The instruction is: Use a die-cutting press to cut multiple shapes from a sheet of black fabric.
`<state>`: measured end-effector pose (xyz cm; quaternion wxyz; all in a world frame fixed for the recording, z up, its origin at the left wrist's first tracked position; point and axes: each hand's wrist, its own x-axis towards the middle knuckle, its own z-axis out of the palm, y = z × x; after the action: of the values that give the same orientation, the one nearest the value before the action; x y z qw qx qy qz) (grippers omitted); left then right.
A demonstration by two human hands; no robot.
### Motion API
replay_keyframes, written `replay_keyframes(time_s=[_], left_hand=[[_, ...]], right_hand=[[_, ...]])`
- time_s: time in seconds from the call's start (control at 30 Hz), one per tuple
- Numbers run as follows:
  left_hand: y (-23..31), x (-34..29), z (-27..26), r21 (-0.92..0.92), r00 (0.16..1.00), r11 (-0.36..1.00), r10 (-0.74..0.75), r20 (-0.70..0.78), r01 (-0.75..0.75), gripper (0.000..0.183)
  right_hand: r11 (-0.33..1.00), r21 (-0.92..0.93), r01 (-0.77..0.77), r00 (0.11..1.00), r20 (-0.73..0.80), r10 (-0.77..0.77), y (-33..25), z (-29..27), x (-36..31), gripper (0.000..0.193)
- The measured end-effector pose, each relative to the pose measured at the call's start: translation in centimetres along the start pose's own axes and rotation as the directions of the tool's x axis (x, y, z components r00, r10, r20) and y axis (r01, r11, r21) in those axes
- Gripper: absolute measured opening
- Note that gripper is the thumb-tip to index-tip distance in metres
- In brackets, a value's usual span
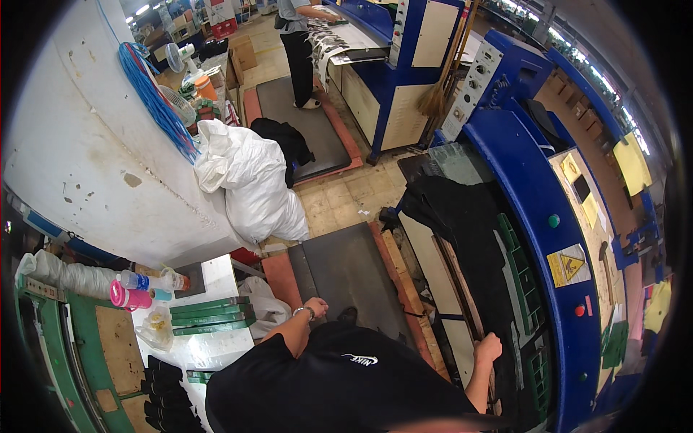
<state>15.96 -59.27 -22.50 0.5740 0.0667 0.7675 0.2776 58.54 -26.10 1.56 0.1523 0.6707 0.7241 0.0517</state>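
Note:
My right hand (488, 348) is closed at the near edge of the black fabric (462, 216), which lies spread along the bed of a blue press (527, 195). Green cutting dies (517, 267) rest on this cloth, to the right of that hand. My left hand (317, 307) hangs over the dark floor mat (346, 263), its fingers curled in and nothing visible in them. A band circles the left wrist. To its left, several long green dies (213, 316) lie on a white table (224, 278).
Bottles and a pink jug (130, 294) stand on the white table. Stacked black pieces (170, 397) sit at lower left. A stuffed white sack (260, 184) leans by the wall. Farther off, a person (294, 50) works at another blue machine (390, 94).

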Motion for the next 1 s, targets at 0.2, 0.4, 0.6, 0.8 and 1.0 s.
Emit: replay_keyframes(time_s=[0.2, 0.4, 0.6, 0.8, 1.0], left_hand=[[0.4, -0.6, 0.0, 0.002, 1.0, 1.0, -0.007, -0.024, 0.007, 0.031], [-0.3, 0.1, -0.1, -0.002, 1.0, 1.0, 0.002, 0.005, -0.002, 0.03], [-0.1, 0.1, -0.1, -0.003, 1.0, 1.0, 0.008, -0.01, -0.008, 0.029], [-1.3, 1.2, 0.3, -0.017, 0.999, 0.999, 0.046, -0.026, -0.047, 0.031], [-1.7, 0.9, 0.9, -0.027, 0.999, 0.999, 0.038, -0.014, -0.038, 0.03]], right_hand=[[1.0, 0.017, 0.017, 1.0, -0.019, -0.017, 0.1, 0.1, -0.3, 0.04], [0.999, 0.022, 0.029, 0.999, -0.027, -0.028, 0.0, -0.3, -0.6, 0.039], [1.0, 0.021, 0.016, 1.0, -0.019, -0.015, -0.2, -0.3, -0.4, 0.038], [0.999, 0.037, 0.008, 1.0, -0.015, -0.008, -0.5, -0.7, -0.3, 0.038], [0.999, 0.04, 0.017, 1.0, -0.021, -0.016, -0.1, 0.0, -0.6, 0.038]])
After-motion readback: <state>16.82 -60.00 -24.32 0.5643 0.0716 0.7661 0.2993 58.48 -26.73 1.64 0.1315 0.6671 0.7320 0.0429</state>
